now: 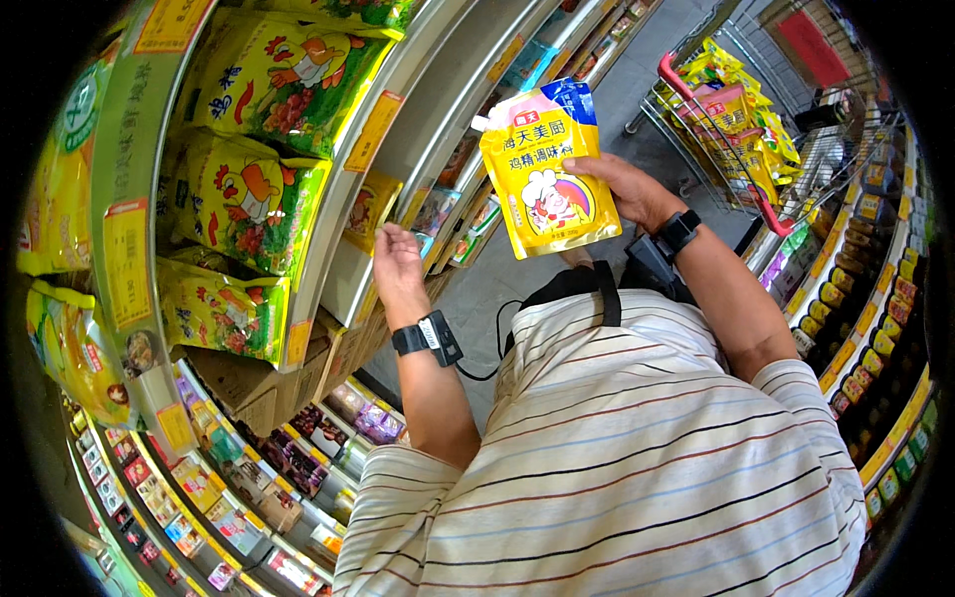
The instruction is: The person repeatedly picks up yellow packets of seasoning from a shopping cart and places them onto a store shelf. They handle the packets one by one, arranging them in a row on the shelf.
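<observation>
My right hand (632, 189) is closed on a yellow pouch (532, 204), held nearly upright in front of the shelving. The pouch has a cartoon chef, a blue and pink top and a white spout at one corner. My left hand (398, 261) is open with loosely curled fingers, beside a smaller yellow packet (363, 199) lying on a grey shelf (343, 274); I cannot tell whether the fingertips touch it. Green-and-yellow bags with a rooster picture (259, 75) fill the shelf to the left.
A metal shopping cart (676, 65) with red handle parts holds several yellow pouches (736, 129) at upper right. Grey floor (468, 308) shows below. Cardboard boxes (259, 398) sit under the left shelf. Curved rows of packaged goods (846, 289) line the right and lower left (179, 497).
</observation>
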Demonstrator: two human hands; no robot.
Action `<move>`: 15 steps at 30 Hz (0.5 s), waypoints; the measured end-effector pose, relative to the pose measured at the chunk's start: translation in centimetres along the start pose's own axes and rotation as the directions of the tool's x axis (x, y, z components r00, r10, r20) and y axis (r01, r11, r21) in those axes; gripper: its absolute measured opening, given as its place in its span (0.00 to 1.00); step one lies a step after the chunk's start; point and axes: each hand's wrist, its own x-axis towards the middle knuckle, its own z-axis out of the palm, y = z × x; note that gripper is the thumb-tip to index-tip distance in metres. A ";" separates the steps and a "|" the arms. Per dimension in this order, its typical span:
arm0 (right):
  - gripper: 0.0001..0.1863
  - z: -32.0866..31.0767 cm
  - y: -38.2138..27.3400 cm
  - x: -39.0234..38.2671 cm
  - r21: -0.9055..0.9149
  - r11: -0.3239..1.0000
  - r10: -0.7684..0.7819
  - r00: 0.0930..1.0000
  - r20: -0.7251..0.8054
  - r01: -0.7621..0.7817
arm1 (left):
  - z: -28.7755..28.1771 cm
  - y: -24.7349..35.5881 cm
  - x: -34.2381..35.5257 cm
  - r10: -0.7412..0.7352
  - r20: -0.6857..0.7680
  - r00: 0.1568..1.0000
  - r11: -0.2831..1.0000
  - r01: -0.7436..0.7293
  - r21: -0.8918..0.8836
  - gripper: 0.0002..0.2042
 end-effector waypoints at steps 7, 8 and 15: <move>0.28 0.5 -0.3 -0.1 -0.017 0.998 0.056 0.998 0.030 -0.055 | -1.0 4.8 -1.5 0.598 0.027 0.801 0.182 -0.169 0.969 0.14; 0.28 0.6 -0.2 0.0 -0.016 0.999 0.052 0.998 0.043 -0.052 | -1.9 6.1 -0.3 0.690 0.005 0.724 0.092 -0.094 0.991 0.14; 0.27 -0.3 -0.3 -0.8 -0.020 1.000 0.014 1.000 0.020 -0.013 | 2.6 5.9 1.4 0.522 -0.210 0.827 0.257 0.083 0.963 0.19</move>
